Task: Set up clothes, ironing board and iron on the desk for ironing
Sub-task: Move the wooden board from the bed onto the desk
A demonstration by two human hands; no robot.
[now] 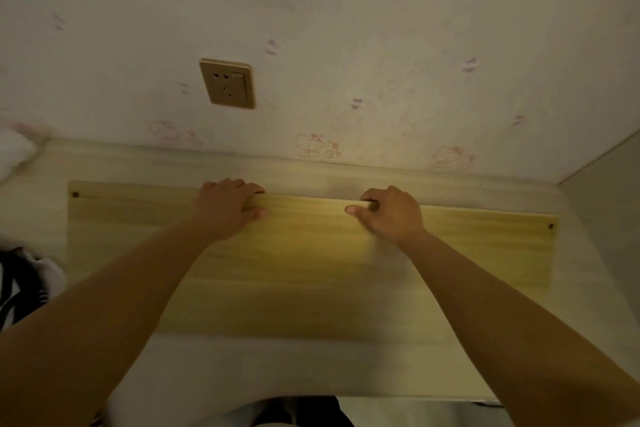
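A long pale wooden board (311, 253) lies flat on the light desk (311, 367), its far edge close to the wall. My left hand (228, 206) grips the board's far edge left of centre, fingers curled over the edge and thumb on top. My right hand (388, 211) grips the same edge right of centre in the same way. A screw hole shows at each far corner of the board. No iron is in view.
A gold wall socket (227, 83) sits on the cartoon-print wallpaper above the desk. White cloth (14, 152) lies at the desk's far left. Black-and-white fabric (24, 288) sits off the left edge. A side panel (609, 204) closes the right.
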